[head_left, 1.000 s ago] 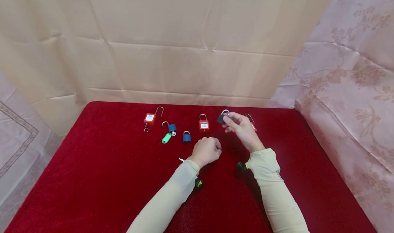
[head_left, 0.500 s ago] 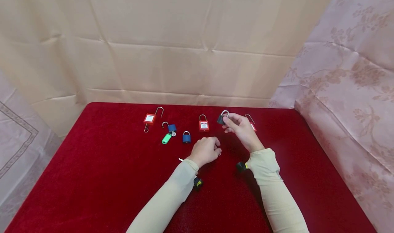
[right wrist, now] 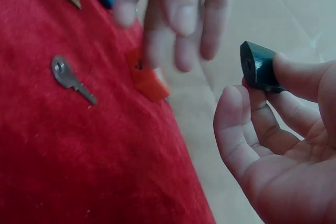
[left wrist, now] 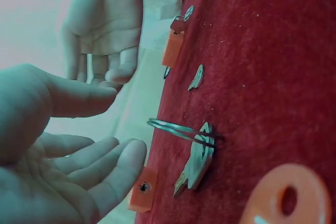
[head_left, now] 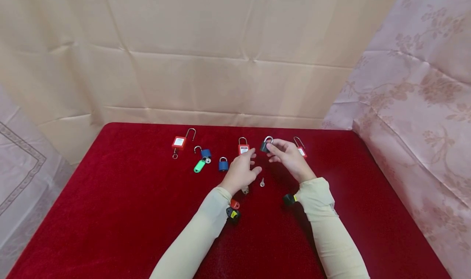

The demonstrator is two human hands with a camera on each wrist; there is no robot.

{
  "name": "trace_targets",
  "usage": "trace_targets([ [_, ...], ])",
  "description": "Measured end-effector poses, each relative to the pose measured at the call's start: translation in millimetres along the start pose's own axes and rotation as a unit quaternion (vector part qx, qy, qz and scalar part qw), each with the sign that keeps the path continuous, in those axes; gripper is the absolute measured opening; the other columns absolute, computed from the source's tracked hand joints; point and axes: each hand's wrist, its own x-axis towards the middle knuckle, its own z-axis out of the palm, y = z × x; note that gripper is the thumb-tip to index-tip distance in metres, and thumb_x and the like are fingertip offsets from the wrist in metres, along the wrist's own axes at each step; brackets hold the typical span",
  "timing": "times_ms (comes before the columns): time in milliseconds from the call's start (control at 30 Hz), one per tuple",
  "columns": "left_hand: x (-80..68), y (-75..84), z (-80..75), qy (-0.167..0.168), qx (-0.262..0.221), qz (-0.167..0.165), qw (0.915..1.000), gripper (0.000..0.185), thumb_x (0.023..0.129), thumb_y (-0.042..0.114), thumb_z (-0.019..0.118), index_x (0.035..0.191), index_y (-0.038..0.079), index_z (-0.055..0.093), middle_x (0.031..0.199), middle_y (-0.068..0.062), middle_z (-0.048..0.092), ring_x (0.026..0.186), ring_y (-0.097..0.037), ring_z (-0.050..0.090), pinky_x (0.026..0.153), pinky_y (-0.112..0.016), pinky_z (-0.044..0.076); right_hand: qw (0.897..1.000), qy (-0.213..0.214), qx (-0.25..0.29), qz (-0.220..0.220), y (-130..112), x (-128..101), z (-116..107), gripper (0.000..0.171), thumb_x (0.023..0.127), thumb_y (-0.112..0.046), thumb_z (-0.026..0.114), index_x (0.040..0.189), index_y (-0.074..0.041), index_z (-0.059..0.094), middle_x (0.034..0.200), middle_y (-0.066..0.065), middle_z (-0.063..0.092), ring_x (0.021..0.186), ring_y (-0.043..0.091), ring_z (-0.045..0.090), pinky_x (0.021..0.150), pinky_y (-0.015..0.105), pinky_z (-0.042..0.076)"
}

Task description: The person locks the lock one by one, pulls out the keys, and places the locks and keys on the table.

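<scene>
Closest in, lower middle of the head view, an orange-red tag [head_left: 234, 204] peeks out beside the left cuff. Just past it there's a ringed bunch of keys [head_left: 245, 190] half tucked under the left hand, and a loose key [head_left: 262, 183] on the table [head_left: 110, 213] a bit to the right of that. Neither is being held.

Left hand [head_left: 239, 170] is mid-frame, thumb and fingers spread, so the grip is wide with nothing in it. Right hand [head_left: 292, 158], right of centre, has a narrow grip: it's pinching a small black padlock [head_left: 263, 147] between thumb and fingers, shackle up. In the right wrist view its underside faces the left of the frame, with what's probably the keyhole. Can't tell if the shackle is latched.

My read: this is the holding-the-lock-up step, no key in it yet. Next move probably calls for the left thumb and finger to close on a key, and those lie flat and thin, so a fingertip pinch, while the right keeps the lock steady.

Further back, left of centre: a closed blue padlock [head_left: 223, 165], then an open blue one with a green tag [head_left: 199, 166]. Farthest up, red padlocks [head_left: 179, 142] sit left, middle and right.
</scene>
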Motion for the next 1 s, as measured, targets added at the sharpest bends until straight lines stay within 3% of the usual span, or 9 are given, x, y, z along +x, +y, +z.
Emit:
trace_targets([
  [267, 2.4, -5.3, -0.2, -0.032, -0.084, -0.017, 0.9958, 0.064, 0.094, 0.008, 0.072, 0.15, 0.0, 0.043, 0.141, -0.017, 0.057, 0.12, -0.028, 0.064, 0.099, -0.037, 0.051, 0.999, -0.027, -0.002, 0.042, 16, 4, -2, 0.035, 0.103, -0.008, 0.059, 0.13, 0.013, 0.054, 0.104, 0.006, 0.066, 0.089, 0.021, 0.065, 0.077, 0.029, 0.059],
  [567, 3.0, -10.7, 4.9, -0.059, -0.03, -0.039, 0.997, 0.058, 0.094, 0.012, 0.072, 0.145, -0.003, 0.049, 0.134, -0.017, 0.062, 0.125, -0.028, 0.057, 0.108, -0.041, 0.043, 0.993, -0.036, -0.079, 0.079, 24, 6, 0, 0.038, 0.103, -0.006, 0.059, 0.137, 0.01, 0.054, 0.117, 0.023, 0.063, 0.092, 0.022, 0.062, 0.081, 0.031, 0.059],
  [800, 4.0, -11.8, 4.5, -0.059, -0.005, -0.028, 0.9979, 0.056, 0.096, 0.013, 0.07, 0.145, -0.003, 0.05, 0.137, -0.018, 0.061, 0.124, -0.026, 0.057, 0.11, -0.041, 0.041, 0.991, -0.021, -0.109, 0.074, 30, 10, 3, 0.035, 0.101, -0.004, 0.061, 0.133, 0.009, 0.059, 0.109, 0.022, 0.068, 0.087, 0.019, 0.063, 0.073, 0.026, 0.058],
  [1000, 1.6, -10.4, 6.6, -0.061, 0.003, -0.041, 0.9973, 0.059, 0.097, 0.016, 0.069, 0.148, -0.001, 0.047, 0.142, -0.016, 0.057, 0.127, -0.028, 0.051, 0.111, -0.041, 0.04, 0.991, -0.015, -0.108, 0.082, 33, 9, 3, 0.034, 0.1, -0.003, 0.062, 0.131, 0.009, 0.06, 0.109, 0.02, 0.068, 0.086, 0.019, 0.064, 0.074, 0.028, 0.059],
])
